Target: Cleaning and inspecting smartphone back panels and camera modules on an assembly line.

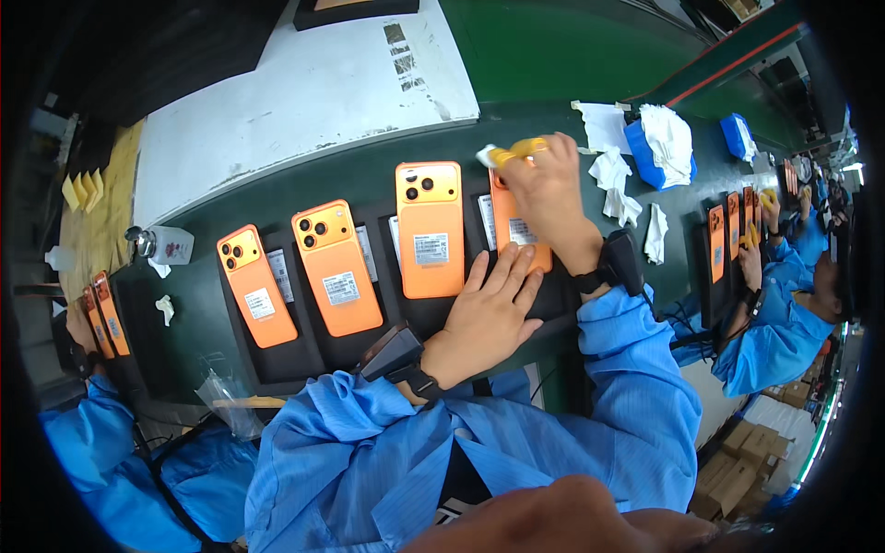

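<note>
Four-camera-width aside, a row of orange phones lies back side up on a black tray [564, 300], each with a white label. At the right end of the row, my left hand [489, 318] rests flat, fingers spread, on the lower part of one phone [503, 212]. Over that phone's camera end, my right hand [551, 189] pinches a small white wipe [486, 156]; yellow finger covers sit on its fingertips and hide part of the camera area. Left of it lie a phone with bared lenses [431, 281], another phone [353, 313] and a leftmost phone [277, 324].
Beyond my right hand stands a blue box [645, 161] of white wipes, with crumpled wipes [613, 180] beside it. A clear bottle [172, 246] stands at left. Behind the row lies a white board [295, 111]. Co-workers in blue sit at both sides; the right one [779, 336] handles similar phones.
</note>
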Available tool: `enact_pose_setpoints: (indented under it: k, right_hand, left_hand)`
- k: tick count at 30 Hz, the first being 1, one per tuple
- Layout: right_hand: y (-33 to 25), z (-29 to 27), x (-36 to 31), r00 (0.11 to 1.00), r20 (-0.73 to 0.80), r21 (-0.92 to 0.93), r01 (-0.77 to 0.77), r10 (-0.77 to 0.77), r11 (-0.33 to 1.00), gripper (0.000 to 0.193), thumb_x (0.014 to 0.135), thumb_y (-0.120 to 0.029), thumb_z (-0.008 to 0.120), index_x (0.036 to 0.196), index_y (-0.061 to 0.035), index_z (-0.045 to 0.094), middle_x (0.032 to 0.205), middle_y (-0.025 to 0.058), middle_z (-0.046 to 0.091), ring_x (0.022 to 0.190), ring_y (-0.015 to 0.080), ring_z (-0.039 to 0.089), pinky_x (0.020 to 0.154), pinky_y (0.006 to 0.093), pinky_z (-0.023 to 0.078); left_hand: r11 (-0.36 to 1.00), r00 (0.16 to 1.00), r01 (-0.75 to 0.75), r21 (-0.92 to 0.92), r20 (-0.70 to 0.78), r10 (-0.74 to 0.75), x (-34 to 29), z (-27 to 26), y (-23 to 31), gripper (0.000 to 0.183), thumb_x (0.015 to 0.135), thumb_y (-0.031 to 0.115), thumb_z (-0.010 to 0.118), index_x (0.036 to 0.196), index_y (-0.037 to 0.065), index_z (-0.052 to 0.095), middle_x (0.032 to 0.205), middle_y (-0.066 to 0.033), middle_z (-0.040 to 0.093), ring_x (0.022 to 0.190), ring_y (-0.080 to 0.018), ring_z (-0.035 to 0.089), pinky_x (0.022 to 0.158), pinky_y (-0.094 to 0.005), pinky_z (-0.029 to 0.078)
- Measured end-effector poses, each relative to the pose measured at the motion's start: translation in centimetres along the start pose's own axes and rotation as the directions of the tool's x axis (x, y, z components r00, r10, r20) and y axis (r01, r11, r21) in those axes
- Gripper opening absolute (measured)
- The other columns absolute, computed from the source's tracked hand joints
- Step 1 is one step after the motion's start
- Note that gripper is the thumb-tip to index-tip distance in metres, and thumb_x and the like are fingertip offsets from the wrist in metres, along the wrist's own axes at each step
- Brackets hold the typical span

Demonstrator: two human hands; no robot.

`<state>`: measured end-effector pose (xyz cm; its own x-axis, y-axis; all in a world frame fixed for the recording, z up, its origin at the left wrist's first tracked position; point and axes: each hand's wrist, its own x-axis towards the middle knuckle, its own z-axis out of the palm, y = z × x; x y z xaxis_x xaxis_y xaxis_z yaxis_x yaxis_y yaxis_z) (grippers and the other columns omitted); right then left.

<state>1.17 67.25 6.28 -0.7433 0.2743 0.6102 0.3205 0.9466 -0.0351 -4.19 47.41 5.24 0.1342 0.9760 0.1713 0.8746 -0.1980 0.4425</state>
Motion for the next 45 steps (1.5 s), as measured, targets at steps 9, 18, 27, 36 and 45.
enact_pose_setpoints:
  k: [9,18,27,36,45]
  right_hand:
    - [-2.4,-0.8,-2.4,1.0,0.006,0.035,-0.02,0.019,0.999,0.01,0.075,-0.011,0.067,0.083,-0.0094,0.074,0.086,0.0086,0.06,0.097,0.0305,0.058,0.1,0.0541,0.042]
    - [-2.0,-0.4,-4.2,0.999,-0.04,-0.004,-0.035,0.035,0.999,0.006,0.075,-0.011,0.069,0.079,-0.0082,0.072,0.084,0.0101,0.058,0.092,0.0334,0.056,0.092,0.0558,0.042]
    - [-0.5,-0.9,-4.9,0.948,0.003,-0.049,-0.318,0.318,0.947,0.005,0.08,-0.011,0.071,0.082,-0.0068,0.074,0.079,0.012,0.059,0.082,0.0352,0.055,0.079,0.0489,0.046]
    - [0.2,0.4,-4.0,0.968,-0.144,-0.044,-0.213,0.205,0.976,0.006,0.078,-0.011,0.071,0.077,-0.0064,0.069,0.075,0.0113,0.054,0.084,0.0344,0.054,0.079,0.0501,0.042]
    - [0.2,-1.2,-2.6,0.962,-0.001,-0.18,-0.27,0.274,0.946,0.009,0.081,-0.015,0.066,0.076,-0.009,0.071,0.081,0.0123,0.062,0.085,0.033,0.056,0.088,0.0492,0.041]
  left_hand:
    - [1.0,0.999,0.013,0.012,0.034,-0.013,-0.1,0.0,0.3,0.066,0.089,0.042,0.065,0.141,0.004,0.052,0.151,-0.0192,0.042,0.146,-0.0349,0.031,0.116,-0.056,0.025]
    - [1.0,1.0,0.011,-0.012,0.03,-0.01,0.2,0.4,0.2,0.065,0.088,0.04,0.066,0.141,0.004,0.052,0.153,-0.0198,0.04,0.145,-0.0351,0.033,0.115,-0.0566,0.026]
    - [1.0,1.0,-0.002,-0.01,0.016,0.002,-0.1,0.3,0.2,0.065,0.089,0.039,0.065,0.141,0.004,0.052,0.154,-0.0202,0.039,0.145,-0.0363,0.033,0.115,-0.057,0.027]
    - [1.0,1.0,0.0,0.006,0.0,0.0,0.1,-0.1,-0.3,0.064,0.089,0.038,0.065,0.141,0.003,0.052,0.153,-0.0206,0.04,0.144,-0.0364,0.034,0.114,-0.0575,0.028]
    - [1.0,1.0,-0.017,0.006,-0.011,0.017,-0.1,0.1,-0.1,0.063,0.089,0.039,0.064,0.138,0.001,0.055,0.152,-0.0217,0.041,0.144,-0.038,0.034,0.114,-0.0562,0.027]
